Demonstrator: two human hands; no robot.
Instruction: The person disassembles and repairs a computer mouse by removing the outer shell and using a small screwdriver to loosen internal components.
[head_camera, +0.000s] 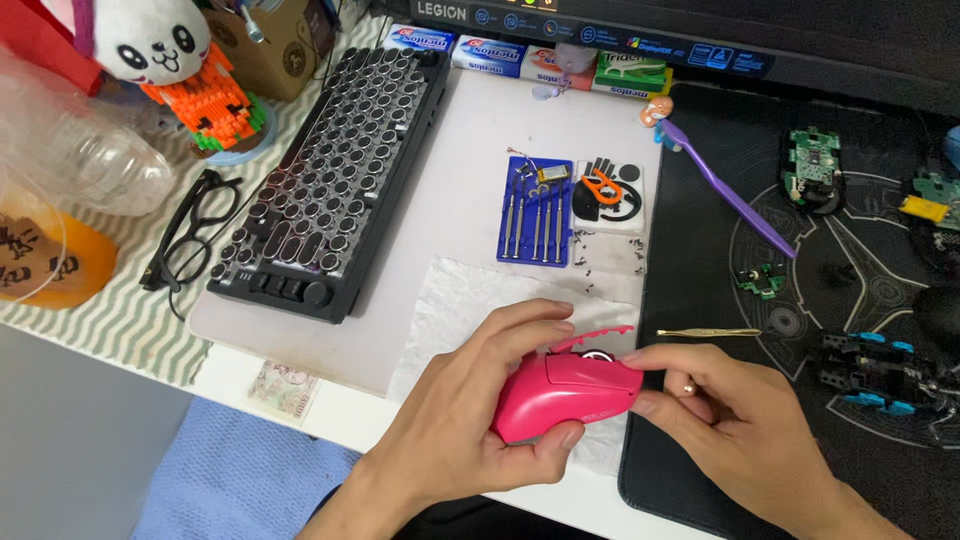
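A bright pink computer mouse shell (565, 392) sits over a white paper towel (470, 305) near the desk's front edge. My left hand (475, 415) wraps around its left side and rear, thumb under the near edge. My right hand (715, 415) pinches its front right end with thumb and fingertips. A thin pink side strip (590, 338) sticks out along the far edge of the shell.
A blue tray of small screwdrivers (535, 212), loose screws (600, 255), gold tweezers (708, 332), a purple toothbrush (725, 187), green circuit boards (812, 165) and black-blue mouse parts (870, 372) lie on the black mat (700, 450). A black keyboard (335, 170) and glasses (190, 235) lie left.
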